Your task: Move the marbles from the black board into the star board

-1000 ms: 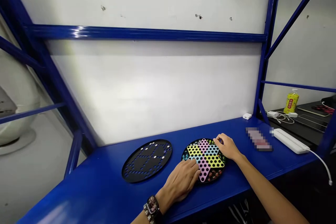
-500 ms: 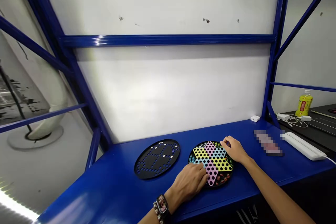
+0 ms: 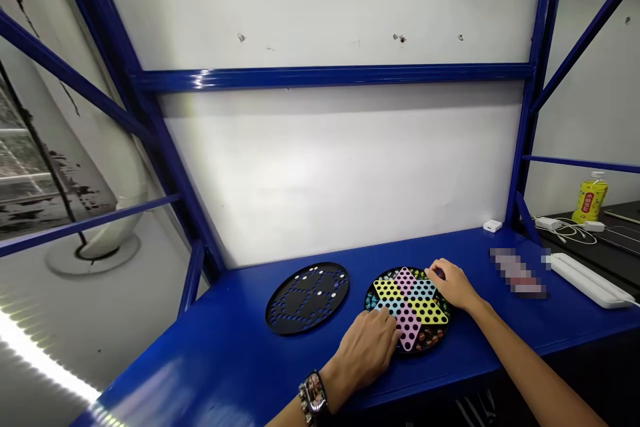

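The left hand (image 3: pixel 369 347) is laid, curled, over the near-left part of the star board (image 3: pixel 409 328) on the table (image 3: pixel 240 360); whether either hand grips cannot be told. Through uneven pressure, pieces (image 3: pixel 431 336) could be spilled. The far-right edge is met by the right hand (image 3: pixel 453 283).

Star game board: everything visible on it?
Round, black, apparently plastic game board, flat on the blue table. Its six-pointed star has pink, yellow and blue sections with dark holes; small coloured pieces sit around it. The left hand covers part of its near left side; the right hand seems to touch its far right edge.
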Action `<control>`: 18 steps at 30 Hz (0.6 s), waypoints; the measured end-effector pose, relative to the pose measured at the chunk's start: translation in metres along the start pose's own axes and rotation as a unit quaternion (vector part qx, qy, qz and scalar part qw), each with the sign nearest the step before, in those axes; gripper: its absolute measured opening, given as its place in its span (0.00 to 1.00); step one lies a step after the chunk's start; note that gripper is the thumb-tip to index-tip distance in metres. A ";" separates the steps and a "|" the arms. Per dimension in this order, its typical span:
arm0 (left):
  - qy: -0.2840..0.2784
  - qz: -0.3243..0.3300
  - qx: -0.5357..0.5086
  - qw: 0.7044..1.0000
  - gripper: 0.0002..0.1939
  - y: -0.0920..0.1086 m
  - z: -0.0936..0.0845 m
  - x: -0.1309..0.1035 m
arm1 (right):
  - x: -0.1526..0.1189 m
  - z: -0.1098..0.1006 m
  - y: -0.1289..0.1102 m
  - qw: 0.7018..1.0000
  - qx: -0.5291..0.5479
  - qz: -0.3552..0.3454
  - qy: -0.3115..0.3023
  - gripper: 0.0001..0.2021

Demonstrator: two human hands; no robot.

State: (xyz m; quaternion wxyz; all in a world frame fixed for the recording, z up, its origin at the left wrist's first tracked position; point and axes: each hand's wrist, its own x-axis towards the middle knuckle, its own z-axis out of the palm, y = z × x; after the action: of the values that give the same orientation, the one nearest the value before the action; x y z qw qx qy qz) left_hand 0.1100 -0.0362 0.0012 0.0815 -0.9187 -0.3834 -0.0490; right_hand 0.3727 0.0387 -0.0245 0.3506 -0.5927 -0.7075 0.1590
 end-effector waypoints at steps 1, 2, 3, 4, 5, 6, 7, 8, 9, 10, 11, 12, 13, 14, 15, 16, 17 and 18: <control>0.005 0.002 -0.009 1.000 0.17 -0.001 0.002 0.000 | 0.000 0.000 0.000 1.000 0.001 0.000 0.000 0.17; 0.011 0.004 -0.021 1.000 0.18 -0.002 0.004 0.000 | 0.000 0.000 0.000 1.000 0.003 0.000 0.001 0.17; 0.019 0.005 -0.034 0.999 0.18 -0.003 0.006 0.000 | 0.000 0.000 0.000 1.000 0.004 0.000 0.000 0.17; 0.026 0.005 -0.047 0.999 0.18 -0.004 0.007 0.000 | 0.000 0.000 0.000 1.000 0.004 0.000 0.000 0.17; 0.035 0.000 -0.061 0.998 0.19 -0.007 0.008 0.000 | 0.000 0.001 0.001 1.000 0.004 0.001 0.000 0.17; 0.046 -0.009 -0.073 0.996 0.20 -0.011 0.007 0.001 | 0.000 0.001 0.000 1.000 0.004 0.002 0.000 0.17; 0.059 -0.024 -0.082 0.995 0.21 -0.018 0.005 0.001 | 0.000 0.001 0.000 1.000 0.002 0.004 0.000 0.17; 0.077 -0.047 -0.085 0.992 0.22 -0.027 0.003 0.001 | 0.000 0.000 0.000 1.000 0.001 0.006 0.000 0.17; 0.097 -0.078 -0.084 0.989 0.23 -0.039 -0.001 0.002 | 0.000 0.000 -0.001 1.000 0.001 0.009 -0.002 0.17; 0.113 -0.113 -0.078 0.984 0.23 -0.054 -0.004 0.002 | 0.000 0.000 -0.001 1.000 0.001 0.010 -0.005 0.17; 0.124 -0.154 -0.067 0.978 0.23 -0.069 -0.007 0.001 | -0.001 0.000 -0.002 1.000 0.001 0.011 -0.008 0.17; 0.117 -0.191 -0.056 0.973 0.22 -0.085 -0.009 0.000 | -0.001 0.000 -0.003 1.000 0.001 0.011 -0.010 0.17; 0.094 -0.227 -0.046 0.968 0.21 -0.100 -0.009 -0.002 | -0.001 -0.001 -0.003 1.000 0.000 0.011 -0.010 0.17; 0.060 -0.258 -0.040 0.963 0.20 -0.113 -0.009 -0.004 | -0.001 -0.001 -0.004 1.000 -0.001 0.009 -0.010 0.17; 0.018 -0.279 -0.043 0.959 0.19 -0.124 -0.007 -0.007 | -0.001 -0.001 -0.004 1.000 -0.001 0.007 -0.009 0.17; -0.019 -0.292 -0.054 0.955 0.18 -0.133 -0.005 -0.010 | -0.001 0.000 -0.004 1.000 -0.002 0.006 -0.006 0.17; -0.046 -0.294 -0.075 0.952 0.17 -0.139 -0.002 -0.013 | -0.001 0.000 -0.004 1.000 -0.002 0.006 -0.004 0.17; -0.061 -0.289 -0.104 0.950 0.16 -0.143 0.000 -0.016 | -0.001 0.000 -0.004 1.000 -0.003 0.006 -0.002 0.17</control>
State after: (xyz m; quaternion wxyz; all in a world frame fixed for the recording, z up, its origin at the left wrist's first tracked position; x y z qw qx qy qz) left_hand -0.0029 0.0518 0.0153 -0.0554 -0.7729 -0.6298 -0.0538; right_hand 0.3695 0.0371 -0.0222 0.3462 -0.5976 -0.7052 0.1605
